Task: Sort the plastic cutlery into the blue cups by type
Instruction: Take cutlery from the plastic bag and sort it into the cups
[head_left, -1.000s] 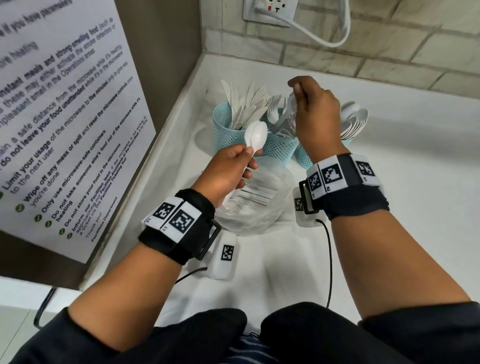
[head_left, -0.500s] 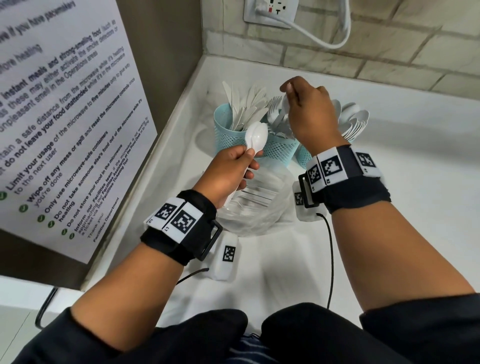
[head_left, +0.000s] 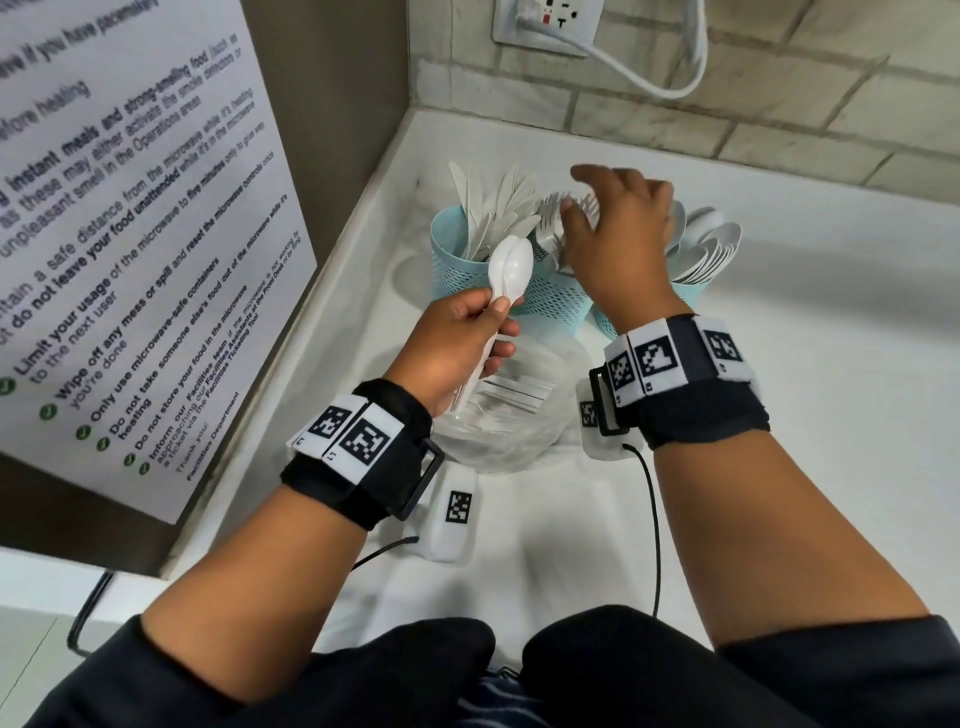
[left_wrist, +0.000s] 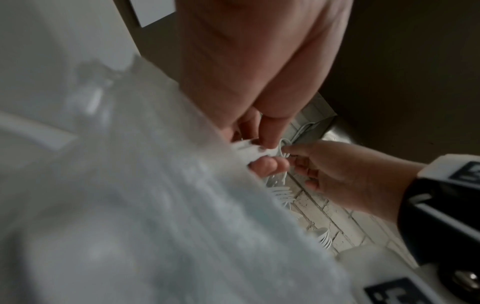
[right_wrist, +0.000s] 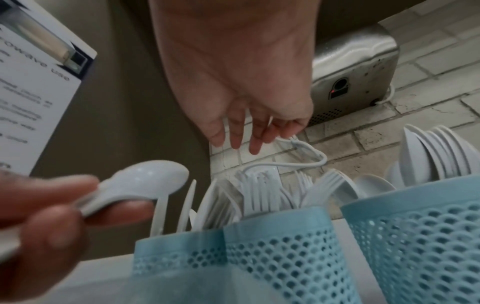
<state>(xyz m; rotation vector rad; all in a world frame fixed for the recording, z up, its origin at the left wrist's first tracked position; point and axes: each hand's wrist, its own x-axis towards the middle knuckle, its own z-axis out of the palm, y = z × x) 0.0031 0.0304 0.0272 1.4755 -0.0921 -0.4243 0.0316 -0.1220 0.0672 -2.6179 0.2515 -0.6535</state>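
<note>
Three blue mesh cups stand in the counter's corner: the left cup (head_left: 453, 270) holds knives, the middle cup (head_left: 553, 299) forks (right_wrist: 262, 191), the right cup (right_wrist: 420, 232) spoons (head_left: 706, 249). My left hand (head_left: 457, 343) grips a few stacked white spoons (head_left: 511, 267) by their handles, bowls up, in front of the left cup. Above the fork cup hovers my right hand (head_left: 618, 234), fingers (right_wrist: 255, 142) spread and straight, holding nothing.
A clear plastic bag (head_left: 509, 415) with more cutlery lies on the white counter (head_left: 831, 415) under my left hand. A printed notice (head_left: 130, 234) leans at the left. Behind are a brick wall, a socket with a white cable (head_left: 649, 83), and a steel appliance (right_wrist: 353, 76).
My right hand held a fork over the middle cup; now its fingers have spread and the fork is in the cup. The left hand keeps its spoons almost still.
</note>
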